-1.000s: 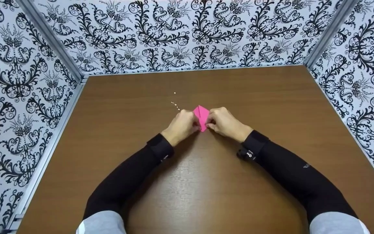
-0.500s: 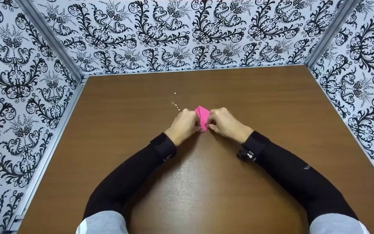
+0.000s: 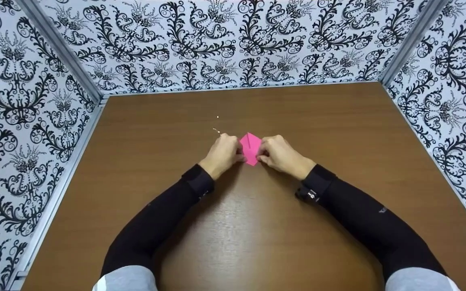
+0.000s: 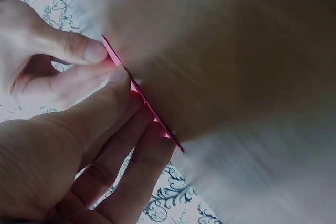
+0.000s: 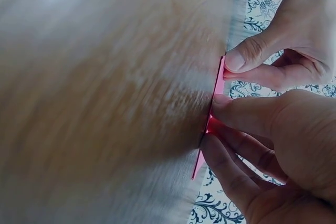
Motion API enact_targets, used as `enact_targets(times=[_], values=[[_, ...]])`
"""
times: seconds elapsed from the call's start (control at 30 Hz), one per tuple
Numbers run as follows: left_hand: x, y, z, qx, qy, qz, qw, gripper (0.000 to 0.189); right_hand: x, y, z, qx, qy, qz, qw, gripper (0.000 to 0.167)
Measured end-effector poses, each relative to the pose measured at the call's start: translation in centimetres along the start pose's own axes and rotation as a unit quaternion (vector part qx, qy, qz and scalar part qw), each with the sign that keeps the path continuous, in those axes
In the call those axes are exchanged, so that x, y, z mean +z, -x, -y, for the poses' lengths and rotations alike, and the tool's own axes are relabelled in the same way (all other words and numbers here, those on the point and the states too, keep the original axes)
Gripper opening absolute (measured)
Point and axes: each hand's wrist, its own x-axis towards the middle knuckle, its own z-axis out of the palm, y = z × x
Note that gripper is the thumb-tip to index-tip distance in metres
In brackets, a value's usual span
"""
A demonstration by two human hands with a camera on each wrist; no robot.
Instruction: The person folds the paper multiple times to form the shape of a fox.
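A small folded piece of pink paper (image 3: 251,151) lies flat near the middle of the table, pointed at its far and near ends, with a crease in its far half. My left hand (image 3: 224,153) pinches its left side between thumb and fingers. On the opposite side, my right hand (image 3: 283,157) pinches the right edge with thumb and curled fingers. Both wrist views catch the paper nearly edge-on as a thin pink strip (image 4: 144,98). Parts of the paper's sides are hidden under the fingertips.
The brown wooden table (image 3: 233,226) spreads around both forearms. A few small white specks (image 3: 217,130) lie on it just beyond my left hand. Black-and-white patterned panels (image 3: 217,44) enclose the back and both sides.
Over the last half second my left hand has shifted slightly left, and more of the pink paper shows between the hands. My right hand has stayed almost still.
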Motion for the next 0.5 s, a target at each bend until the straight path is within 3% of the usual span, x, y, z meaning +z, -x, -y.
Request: enact_targets(times=[0.17,0.37,0.5], values=[[-0.4,0.2,1.0,-0.022,0.005,-0.011,0.9997,0.017,0.0,0.0,0.0,0.006,0.000,0.003,1.0000,0.007],[-0.9,0.2,1.8,-0.025,0.016,-0.026,0.9992,0.015,0.0,0.0,0.0,0.015,0.006,0.002,0.9999,0.005],[-1.2,0.1,2.5,-0.041,0.008,-0.033,0.9986,0.021,0.1,0.0,0.0,0.014,0.003,0.002,0.9999,0.005]])
